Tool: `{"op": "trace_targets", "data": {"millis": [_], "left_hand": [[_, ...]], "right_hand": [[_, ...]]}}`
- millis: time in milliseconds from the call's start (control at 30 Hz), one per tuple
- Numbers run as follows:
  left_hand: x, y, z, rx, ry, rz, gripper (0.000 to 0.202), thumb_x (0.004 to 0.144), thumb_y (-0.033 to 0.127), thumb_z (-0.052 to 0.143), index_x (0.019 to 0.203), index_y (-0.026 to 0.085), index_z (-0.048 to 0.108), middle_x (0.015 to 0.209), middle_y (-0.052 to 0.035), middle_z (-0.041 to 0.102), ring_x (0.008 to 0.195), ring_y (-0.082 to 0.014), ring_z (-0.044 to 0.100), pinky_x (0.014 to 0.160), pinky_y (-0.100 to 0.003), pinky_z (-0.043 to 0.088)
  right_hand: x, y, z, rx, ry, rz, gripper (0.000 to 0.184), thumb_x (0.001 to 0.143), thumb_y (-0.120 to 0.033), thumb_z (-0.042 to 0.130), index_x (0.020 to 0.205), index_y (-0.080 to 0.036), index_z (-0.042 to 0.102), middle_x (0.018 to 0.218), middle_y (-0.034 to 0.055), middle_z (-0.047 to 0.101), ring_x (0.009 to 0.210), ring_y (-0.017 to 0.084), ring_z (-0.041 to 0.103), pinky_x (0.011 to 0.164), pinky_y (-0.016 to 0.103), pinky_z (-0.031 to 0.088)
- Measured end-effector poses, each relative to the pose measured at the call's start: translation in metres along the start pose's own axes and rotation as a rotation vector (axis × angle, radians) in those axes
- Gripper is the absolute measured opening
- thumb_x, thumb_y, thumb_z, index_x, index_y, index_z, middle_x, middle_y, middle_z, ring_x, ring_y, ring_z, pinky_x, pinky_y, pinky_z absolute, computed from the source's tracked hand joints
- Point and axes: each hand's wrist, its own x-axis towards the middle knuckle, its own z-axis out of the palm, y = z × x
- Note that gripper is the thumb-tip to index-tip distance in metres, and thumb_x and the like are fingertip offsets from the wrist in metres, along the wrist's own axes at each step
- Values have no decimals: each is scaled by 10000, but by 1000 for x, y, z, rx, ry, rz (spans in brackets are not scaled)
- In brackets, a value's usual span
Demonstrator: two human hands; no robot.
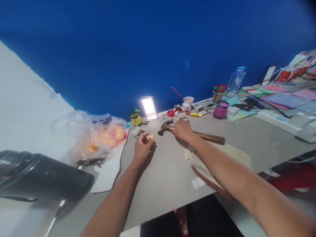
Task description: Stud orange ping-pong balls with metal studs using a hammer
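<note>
My left hand (142,148) is closed around a small shiny ball-like object (148,137) on the grey tabletop (163,177). My right hand (182,130) lies over a hammer (192,132), covering the handle just behind the metal head (165,126). The wooden handle sticks out to the right of my wrist. Whether the fingers grip the handle or only rest on it is unclear.
A clear plastic bag of orange round things (103,138) sits left, with spectacles (91,162) in front. A dark rounded object (37,176) fills the near left. Cups, a pink pot (221,109), a bottle (235,82) and papers (283,98) line the blue wall.
</note>
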Motion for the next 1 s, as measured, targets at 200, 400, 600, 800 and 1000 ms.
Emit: {"op": "trace_targets", "data": {"millis": [200, 400, 600, 800, 1000], "left_hand": [[5, 3, -4, 99, 66, -19, 482, 631, 289, 792, 1089, 156, 720, 822, -32, 727, 634, -152, 637, 612, -296, 526], [8, -3, -6, 38, 72, -18, 494, 614, 297, 823, 1082, 161, 739, 836, -34, 735, 647, -156, 646, 611, -296, 537], [11, -12, -7, 3, 22, 18, 401, 631, 289, 834, 1005, 161, 768, 715, 2, 688, 582, -131, 591, 601, -285, 512], [8, -9, -5, -71, 20, -29, 462, 625, 295, 837, 1056, 155, 748, 820, -12, 723, 626, -114, 604, 659, -291, 531], [7, -3, -4, -110, 25, -18, 453, 606, 276, 834, 1034, 166, 734, 822, -12, 722, 659, -127, 626, 666, -296, 543]], "right_hand": [[-6, -13, -9, 105, 90, 33, 367, 988, -365, 625, 1271, -131, 638, 1115, 180, 758, 1029, 284, 709, 840, 332, 472], [-18, -25, -14, 188, 367, -189, 363, 1056, -333, 504, 1360, -165, 608, 1218, 187, 728, 1119, 296, 639, 890, 348, 414], [-27, -33, -12, 138, 383, -290, 382, 1082, -334, 441, 1377, -202, 644, 1097, 146, 728, 1015, 284, 611, 842, 354, 375], [-25, -29, -15, 156, 463, -255, 415, 1087, -359, 426, 1386, -175, 647, 1119, 163, 718, 1044, 294, 591, 863, 356, 358], [-27, -29, -17, 145, 430, -292, 410, 1089, -350, 429, 1407, -201, 640, 1107, 140, 723, 1020, 286, 593, 858, 359, 352]]}}
